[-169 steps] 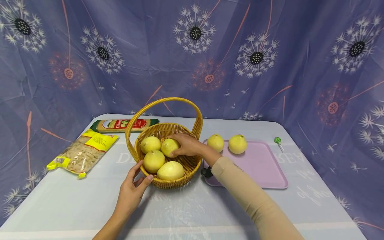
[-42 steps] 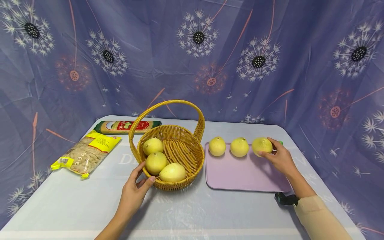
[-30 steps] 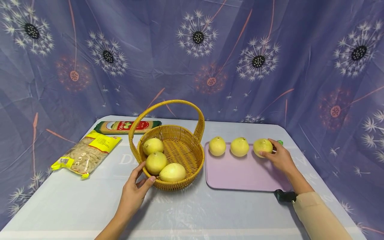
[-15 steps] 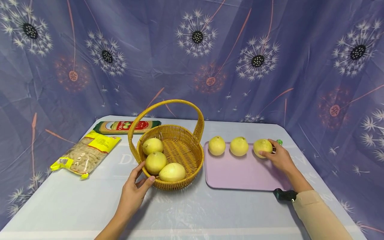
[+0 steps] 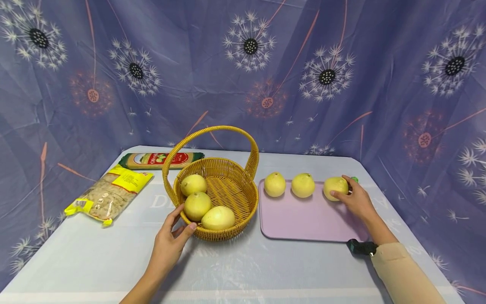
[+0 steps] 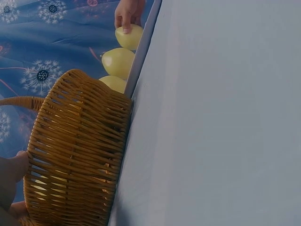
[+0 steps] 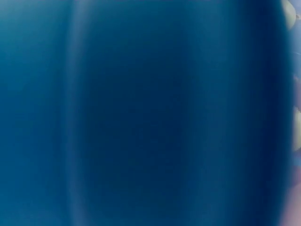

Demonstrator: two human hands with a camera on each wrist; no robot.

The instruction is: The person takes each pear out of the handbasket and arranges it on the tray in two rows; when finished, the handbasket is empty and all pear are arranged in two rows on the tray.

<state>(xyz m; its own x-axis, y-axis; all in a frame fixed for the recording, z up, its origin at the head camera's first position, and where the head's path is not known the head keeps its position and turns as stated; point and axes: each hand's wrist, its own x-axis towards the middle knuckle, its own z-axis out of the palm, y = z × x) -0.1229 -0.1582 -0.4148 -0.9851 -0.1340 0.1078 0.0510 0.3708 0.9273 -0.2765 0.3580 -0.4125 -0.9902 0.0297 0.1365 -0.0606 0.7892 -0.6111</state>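
Observation:
My right hand (image 5: 358,202) grips a yellow-green round fruit (image 5: 335,188) at the back right of the pink tray (image 5: 311,223), thumb in front and fingers behind. Two similar fruits (image 5: 275,184) (image 5: 303,185) stand in a row to its left along the tray's back edge. My left hand (image 5: 169,242) holds the near left rim of the yellow wicker basket (image 5: 253,207), thumb and fingers on the rim. Three fruits lie in the basket's left and front part, one of them pale (image 5: 218,218). A blurred blue surface fills most of the right wrist view.
A yellow-and-clear bag (image 5: 110,192) lies left of the basket. Behind it is a green-and-red pack (image 5: 161,159). A green lollipop (image 5: 355,179) shows partly behind my right hand. A patterned cloth (image 5: 190,63) hangs behind the white table (image 5: 243,270).
Since the oldest frame, my right hand has moved from the basket to the tray with a fruit. Over the last half second, hand and fruit have shifted slightly right. My left hand keeps its place.

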